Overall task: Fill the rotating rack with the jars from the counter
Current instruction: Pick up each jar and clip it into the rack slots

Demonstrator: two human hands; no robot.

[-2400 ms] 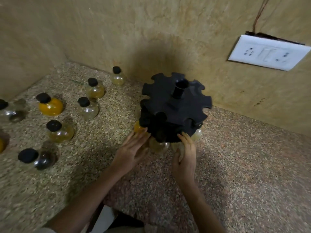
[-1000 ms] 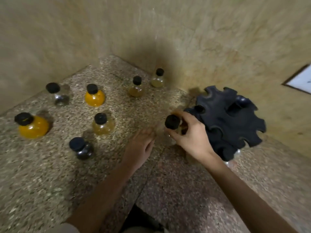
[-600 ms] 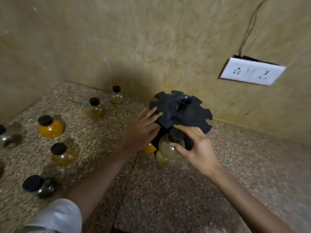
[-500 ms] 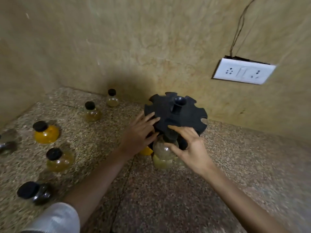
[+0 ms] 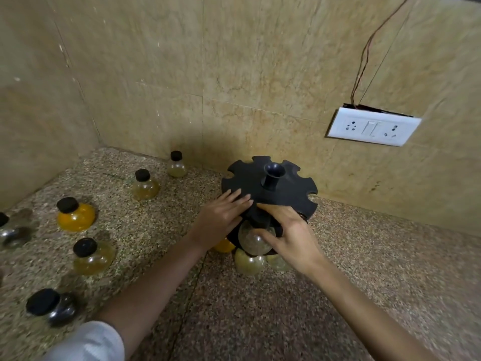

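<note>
The black plastic rotating rack with a notched round top [image 5: 270,183] is standing on the speckled granite surface [image 5: 338,295] near the far wall, its central post rising from the disc. The left hand [image 5: 221,217] is lying flat, fingers spread, on the near-left edge of the rack's top, clasping nothing. The right hand [image 5: 289,235] is gripping a round clear glass jar with a black cap [image 5: 253,237], thumb below on its belly and fingers over the rack's rim; the jar's neck is sitting at a notch on the near edge, the bulb hanging just under the disc. Below it, a pale yellow jar [image 5: 248,263] and another pale one [image 5: 278,261] are showing in the lower tier, and an orange jar [image 5: 223,245] is peeking out beneath the left wrist. On the surface to the left, loose jars are standing well apart: a small pale jar [image 5: 177,165] by the far wall, an amber jar [image 5: 144,185], a bright orange jar [image 5: 75,214], a yellowish jar [image 5: 91,255], a dark jar [image 5: 52,306] nearest, and a clear jar [image 5: 13,230] partly cut off by the left edge. A white switch and socket plate [image 5: 373,126] is sitting on the right wall with thin wires [image 5: 364,53] running upward. A white sleeve [image 5: 88,342] is showing at the near left.
</note>
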